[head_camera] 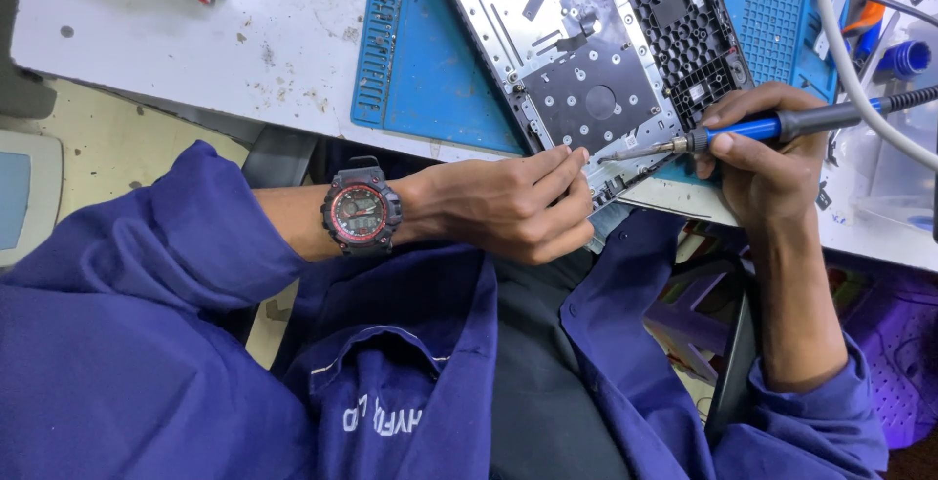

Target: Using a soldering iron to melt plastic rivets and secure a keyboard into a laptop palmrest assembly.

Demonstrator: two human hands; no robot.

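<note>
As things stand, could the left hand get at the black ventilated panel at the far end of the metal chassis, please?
Probably yes: the left hand rests at the chassis near edge, and nothing lies between it and the black panel; only a forward reach seems needed.

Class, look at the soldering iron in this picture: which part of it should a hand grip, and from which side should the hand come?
Grip the soldering iron on its blue handle, behind the metal tip, as the right hand does. Come from the right, the cord end: the iron lies nearly level with its tip pointing left at the laptop panel, close to the left hand, so the handle is probably the safe part.
</note>
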